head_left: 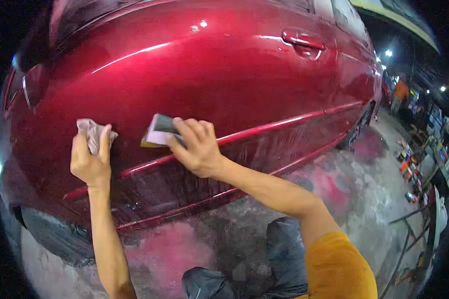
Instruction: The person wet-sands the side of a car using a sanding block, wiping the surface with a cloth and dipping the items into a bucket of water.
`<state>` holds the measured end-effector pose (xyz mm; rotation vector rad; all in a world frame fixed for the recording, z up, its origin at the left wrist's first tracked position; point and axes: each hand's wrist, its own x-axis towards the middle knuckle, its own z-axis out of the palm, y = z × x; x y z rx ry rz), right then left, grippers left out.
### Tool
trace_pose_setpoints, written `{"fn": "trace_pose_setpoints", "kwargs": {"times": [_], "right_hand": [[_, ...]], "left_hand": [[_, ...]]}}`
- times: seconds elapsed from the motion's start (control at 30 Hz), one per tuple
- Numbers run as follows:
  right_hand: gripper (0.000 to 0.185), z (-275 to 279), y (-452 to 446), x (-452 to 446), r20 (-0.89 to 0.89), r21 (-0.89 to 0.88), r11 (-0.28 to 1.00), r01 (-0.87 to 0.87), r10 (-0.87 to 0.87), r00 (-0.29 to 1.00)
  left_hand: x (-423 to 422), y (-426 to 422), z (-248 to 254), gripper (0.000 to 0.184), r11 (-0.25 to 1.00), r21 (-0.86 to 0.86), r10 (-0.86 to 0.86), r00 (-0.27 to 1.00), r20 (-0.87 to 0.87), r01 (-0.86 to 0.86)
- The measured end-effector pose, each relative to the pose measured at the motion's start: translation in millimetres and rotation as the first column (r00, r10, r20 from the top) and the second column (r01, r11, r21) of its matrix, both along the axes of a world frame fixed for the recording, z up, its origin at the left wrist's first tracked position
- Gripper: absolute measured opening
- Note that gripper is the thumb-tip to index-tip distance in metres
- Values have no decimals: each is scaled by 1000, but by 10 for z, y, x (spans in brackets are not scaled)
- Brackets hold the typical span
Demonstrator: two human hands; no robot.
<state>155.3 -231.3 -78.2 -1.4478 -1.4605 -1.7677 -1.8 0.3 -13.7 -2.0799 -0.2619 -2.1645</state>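
Note:
A glossy red car door (209,84) fills most of the head view. My left hand (91,162) is closed on a crumpled pale cloth (88,133), held against the lower left of the panel. Further right, my right hand (198,149) grips a sanding block (159,130) with dark, pale and yellowish layers. It is slightly blurred and lies on or close to the paint, just above the red side moulding (264,127). My fingers and palm hide part of the block.
A door handle (304,44) sits at the upper right. The car's lower side looks wet or streaked. Pink stains (177,249) mark the concrete floor (369,199). Containers and clutter (411,167) line the right side, with a person in orange (400,92) farther back.

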Motion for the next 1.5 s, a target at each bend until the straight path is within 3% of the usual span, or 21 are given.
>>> {"fn": "trace_pose_setpoints", "kwargs": {"times": [0.03, 0.1, 0.13, 0.17, 0.23, 0.3, 0.37, 0.43, 0.5, 0.57, 0.6, 0.7, 0.83, 0.97, 1.1, 1.17, 1.23, 1.33, 1.43, 1.47, 1.5], "right_hand": [[41, 23, -37, 45, 5, -15, 1000, 3, -3, 1000], [40, 68, -410, 216, -73, -68, 998, -5, 0, 997], [40, 106, -541, 366, -19, 72, 997, 39, -38, 999], [43, 39, -799, 536, -77, 106, 984, 141, -134, 988], [54, -41, -1193, 707, -191, 186, 964, 189, -153, 969], [54, -123, -1056, 623, -238, 293, 910, 293, -227, 944], [51, -131, -761, 498, -257, 346, 918, 192, -104, 961], [42, -100, -617, 444, -95, 174, 982, 77, -61, 994], [38, -74, -737, 457, -93, 102, 994, 33, -24, 995], [41, -108, -1060, 682, -129, 216, 963, 163, -137, 982], [47, -127, -1296, 788, -181, 254, 952, 173, -128, 975], [51, -390, -1792, 1041, -344, 270, 934, 234, -133, 929], [49, -446, -1825, 1046, -390, 275, 941, 200, -81, 917], [49, -537, -1919, 1085, -415, 307, 936, 172, -31, 909], [49, -593, -2098, 1184, -448, 327, 929, 172, -8, 894], [47, -587, -2161, 1194, -474, 363, 921, 140, 53, 879], [48, -557, -2234, 1192, -510, 352, 920, 173, 34, 860], [50, -564, -2327, 1185, -541, 376, 909, 178, 60, 839], [50, -556, -2428, 1274, -549, 400, 889, 224, 37, 835], [49, -526, -2456, 1319, -543, 427, 871, 242, 33, 839], [49, -501, -2486, 1383, -537, 452, 854, 258, 29, 843]], "left_hand": [[41, -92, 132, 37, 1000, -18, -2, 998, -67, 1], [113, -140, 276, 37, 998, 63, 14, 1000, -19, -13], [118, -97, 305, 36, 998, 60, 28, 1000, 0, -28], [138, -96, 314, 35, 997, 62, 38, 999, 19, -39], [230, -103, 316, 34, 998, 60, -33, 997, 74, 29], [370, -148, 360, 31, 996, 61, -69, 992, 101, 63], [581, -425, 527, 32, 982, 104, -171, 980, 106, 160], [670, -857, 767, 34, 982, 155, -103, 994, -24, 105], [828, -1003, 811, 44, 969, 226, -108, 993, 41, 96], [719, -1100, 723, 49, 981, 194, -1, 1000, -9, 3], [637, -1047, 674, 57, 951, 283, 141, 989, -43, -124], [705, -1014, 532, 60, 939, 338, 78, 997, -23, -66], [942, -1272, 549, 54, 935, 334, 106, 993, 51, -118], [1289, -1546, 817, 32, 943, 316, 88, 994, 70, -106], [1696, -2020, 1282, 33, 891, 451, 34, 997, 64, -59], [1910, -2313, 1465, 39, 909, 410, 130, 985, -112, -74], [2042, -2628, 1639, 30, 886, 432, -47, 960, -277, 168], [2095, -2683, 1747, 29, 801, 559, -49, 954, -296, 214], [2074, -2615, 1701, 29, 769, 560, -178, 944, -277, 309], [2077, -2564, 1699, 30, 774, 607, -81, 979, -186, 179], [2016, -2522, 1701, 31, 789, 588, -74, 977, -198, 179]]}}
